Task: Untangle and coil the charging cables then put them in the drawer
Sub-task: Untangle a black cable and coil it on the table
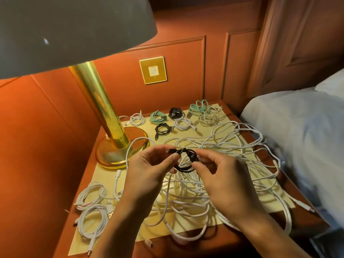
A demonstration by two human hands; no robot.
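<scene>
Both hands hold a small black cable wound into a coil above the nightstand. My left hand pinches its left side near the plug end, and my right hand pinches its right side. Beneath them sprawls a big tangle of white cables across a yellow mat. Coiled cables lie along the back: white, mint green, black, black, white, mint green and pale. Two white coils rest at the front left. No drawer is visible.
A brass lamp stands at the mat's left, its base touching the tangle and its shade filling the upper left. A brass wall switch sits on the orange panelling. A bed with white sheets borders the nightstand on the right.
</scene>
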